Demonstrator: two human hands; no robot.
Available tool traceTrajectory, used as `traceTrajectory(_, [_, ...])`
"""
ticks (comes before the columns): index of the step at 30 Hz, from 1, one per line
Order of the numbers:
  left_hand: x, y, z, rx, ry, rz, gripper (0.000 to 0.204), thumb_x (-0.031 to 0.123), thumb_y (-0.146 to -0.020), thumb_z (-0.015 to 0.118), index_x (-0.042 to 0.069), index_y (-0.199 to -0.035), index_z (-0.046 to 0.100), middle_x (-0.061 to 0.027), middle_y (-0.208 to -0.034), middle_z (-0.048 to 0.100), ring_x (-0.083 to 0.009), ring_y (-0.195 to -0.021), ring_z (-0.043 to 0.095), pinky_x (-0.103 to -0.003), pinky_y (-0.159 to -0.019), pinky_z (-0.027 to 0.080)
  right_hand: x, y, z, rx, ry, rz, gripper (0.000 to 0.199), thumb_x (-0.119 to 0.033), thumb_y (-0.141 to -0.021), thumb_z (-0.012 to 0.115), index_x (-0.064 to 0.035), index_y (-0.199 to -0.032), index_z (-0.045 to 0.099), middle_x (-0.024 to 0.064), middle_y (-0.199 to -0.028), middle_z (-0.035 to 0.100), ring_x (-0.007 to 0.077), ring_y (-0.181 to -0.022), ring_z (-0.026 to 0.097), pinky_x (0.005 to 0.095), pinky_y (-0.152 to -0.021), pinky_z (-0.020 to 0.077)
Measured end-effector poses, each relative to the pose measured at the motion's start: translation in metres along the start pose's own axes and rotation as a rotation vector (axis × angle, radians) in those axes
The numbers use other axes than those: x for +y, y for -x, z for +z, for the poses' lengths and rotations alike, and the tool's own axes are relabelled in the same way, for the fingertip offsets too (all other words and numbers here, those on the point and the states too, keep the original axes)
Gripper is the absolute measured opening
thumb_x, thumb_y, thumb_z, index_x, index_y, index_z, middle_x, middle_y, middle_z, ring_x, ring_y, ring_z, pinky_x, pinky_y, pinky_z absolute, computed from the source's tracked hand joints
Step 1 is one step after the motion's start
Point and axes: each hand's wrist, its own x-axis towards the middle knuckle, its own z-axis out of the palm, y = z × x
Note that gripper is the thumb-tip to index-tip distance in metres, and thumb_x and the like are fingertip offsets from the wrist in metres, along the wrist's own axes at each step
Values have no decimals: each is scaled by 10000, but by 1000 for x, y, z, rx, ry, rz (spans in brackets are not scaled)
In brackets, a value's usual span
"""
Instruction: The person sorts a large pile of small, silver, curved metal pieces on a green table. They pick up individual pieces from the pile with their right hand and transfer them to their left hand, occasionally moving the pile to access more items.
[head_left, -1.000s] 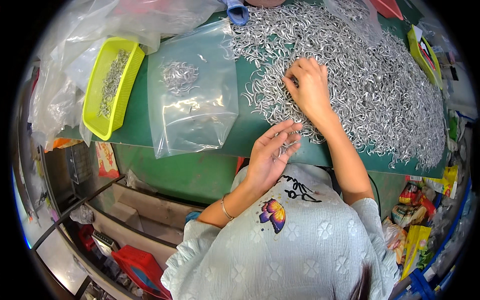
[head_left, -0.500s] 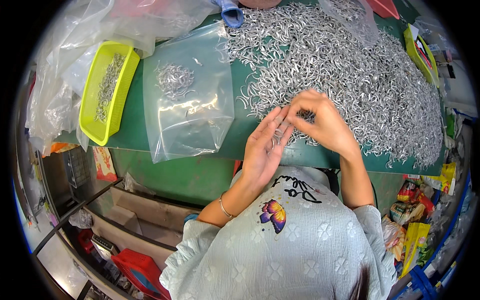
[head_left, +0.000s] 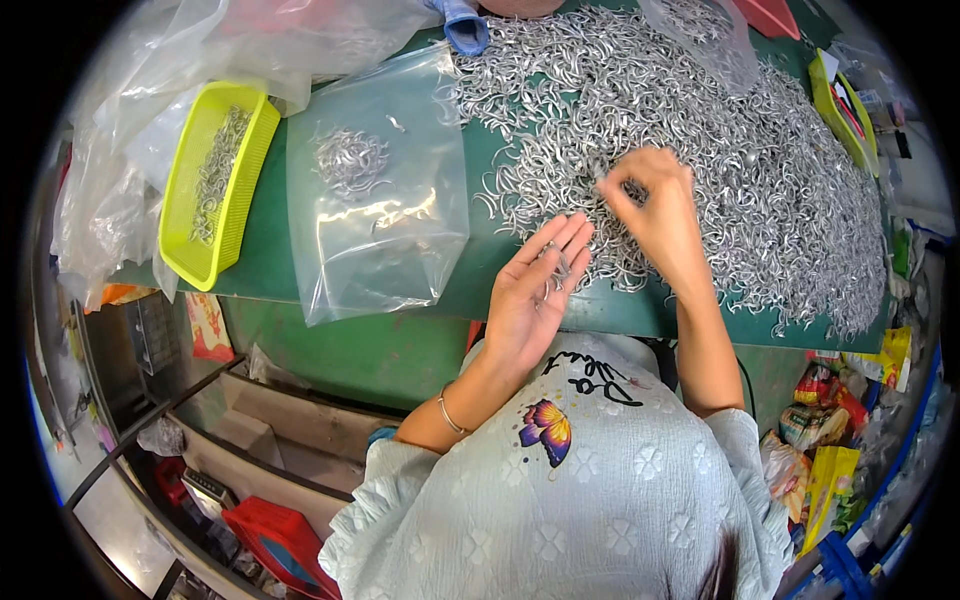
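Above the bench [head_left: 478, 265], seen from the head, our right hand [head_left: 652, 198] had just moved off our left hand [head_left: 530, 298] to the pile [head_left: 745, 190], apparently mid-picking. Its fingers looked narrowed; we could not tell whether they pinched anything. The left lay fairly wide, cradling curved pieces [head_left: 556, 270], tips pointing mixed ways, long axes crossing.

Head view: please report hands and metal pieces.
Left hand palm-up, holding curved metal pieces. Right hand over pile, fingers curled. No obstruction seen.
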Motion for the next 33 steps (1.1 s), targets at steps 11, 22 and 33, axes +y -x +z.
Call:
traceTrajectory(11, [-2, 1, -5, 77, 7, -34, 377, 149, -977, 502, -44, -1300, 471, -187, -1270, 556, -263, -1190, 543, -409, -1064, 407, 2, -26, 47, 61, 139, -75, 106, -158, -754, 724, -61, -763, 681, 35, -830, 600, 228, -875, 534, 377, -774, 339])
traceTrajectory(22, [-8, -3, -14, 42, 63, 40, 363, 152, -971, 513, -16, -1291, 480, -93, -1153, 561, -164, -1048, 553, -364, -1050, 408, -11, -10, 22, -71, 7, -36, 142, -195, -771, 707, -54, -748, 712, 61, -855, 635, 238, -919, 548, 382, -790, 347])
traceTrajectory(33, [-3, 4, -12, 98, 4, -10, 376, 111, -946, 552, -12, -1296, 491, -96, -1143, 605, -165, -1054, 581, -335, -969, 480, 0, -27, 47, 81, 123, -1, 49, -126, -707, 682, -79, -694, 685, 50, -826, 599, 211, -898, 541, 389, -816, 348])
